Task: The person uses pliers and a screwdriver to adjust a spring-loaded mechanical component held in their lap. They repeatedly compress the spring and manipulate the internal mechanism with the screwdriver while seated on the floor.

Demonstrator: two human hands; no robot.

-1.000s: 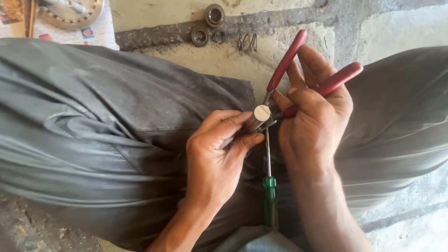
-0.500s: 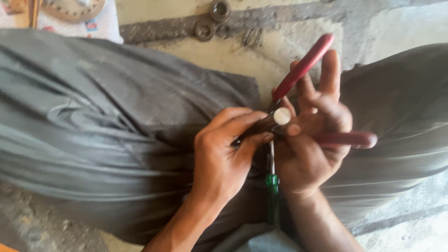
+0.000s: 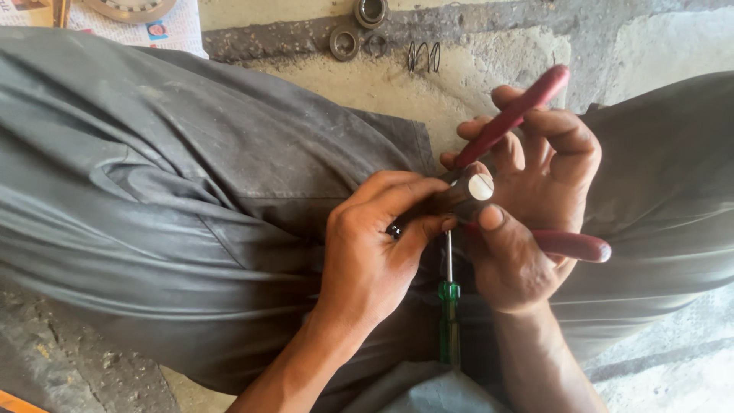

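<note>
Red-handled pliers (image 3: 527,153), centre right of the frame: I see my right hand (image 3: 527,222) spread around both handles, which stand wide apart. My left hand (image 3: 375,252) pinches a small metal cylinder (image 3: 470,190) at the plier jaws, fingers closed on it. A green-handled screwdriver (image 3: 449,321) lies below, between the hands. Bearings (image 3: 344,42) and a spring (image 3: 423,55) rest on the floor, upper centre.
</note>
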